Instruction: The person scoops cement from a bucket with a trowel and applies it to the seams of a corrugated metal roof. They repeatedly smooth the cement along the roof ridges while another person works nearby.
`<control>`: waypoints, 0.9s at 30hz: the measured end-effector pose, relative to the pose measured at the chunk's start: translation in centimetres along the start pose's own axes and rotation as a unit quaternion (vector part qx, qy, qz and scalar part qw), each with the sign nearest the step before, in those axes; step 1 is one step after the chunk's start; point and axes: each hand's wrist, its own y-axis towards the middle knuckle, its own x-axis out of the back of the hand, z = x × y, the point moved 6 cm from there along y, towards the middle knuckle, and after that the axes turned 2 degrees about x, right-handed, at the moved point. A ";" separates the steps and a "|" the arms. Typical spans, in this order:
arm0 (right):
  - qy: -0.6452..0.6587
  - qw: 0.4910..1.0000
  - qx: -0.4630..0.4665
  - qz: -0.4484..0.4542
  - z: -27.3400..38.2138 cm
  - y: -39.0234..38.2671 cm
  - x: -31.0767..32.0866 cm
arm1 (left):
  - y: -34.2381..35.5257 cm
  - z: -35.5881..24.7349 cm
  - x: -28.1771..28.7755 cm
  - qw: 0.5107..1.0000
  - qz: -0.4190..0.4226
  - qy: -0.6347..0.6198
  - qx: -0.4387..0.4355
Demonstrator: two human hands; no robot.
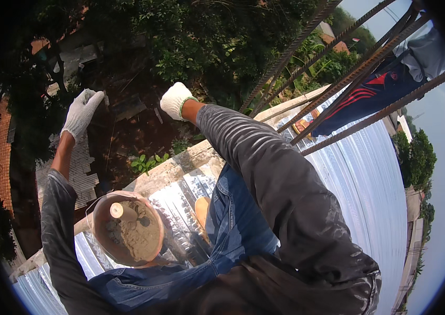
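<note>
Both my hands wear white knitted gloves and reach out past the edge of the concrete ledge. My left hand (82,113) is at the upper left, its fingers bent and drawn together; whatever they hold, if anything, is hidden. To its right, my right hand (177,101) is closed in a fist, and I cannot make out anything in it. Between my left arm and my legs stands a bucket (102,231) with grey mortar (141,236) inside. The round end of a pale handle (116,210) sticks up out of the mortar.
Corrugated metal decking (364,178) lies under me, bordered by a rough concrete ledge (186,160). Beyond it is a drop to ground, trees and tiled roofs (2,157). Several steel rebars (359,68) slant across the upper right. Another person's dark blue trousers (364,102) show behind them.
</note>
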 end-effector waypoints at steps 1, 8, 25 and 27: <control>-0.003 1.000 -0.024 0.002 -1.9 0.1 -1.1 | 0.6 -5.3 -1.9 0.998 0.016 -0.061 -0.019; 0.057 0.992 0.092 0.061 2.2 1.4 -0.5 | -16.0 -35.2 -11.9 0.831 0.277 -0.230 -0.425; 0.060 0.972 0.224 0.036 13.3 4.6 2.2 | -15.0 -41.3 -13.3 0.866 -0.203 -0.124 -0.440; 0.070 0.974 0.215 0.001 13.1 4.1 2.5 | -17.4 -43.4 -14.4 0.834 -0.091 -0.135 -0.527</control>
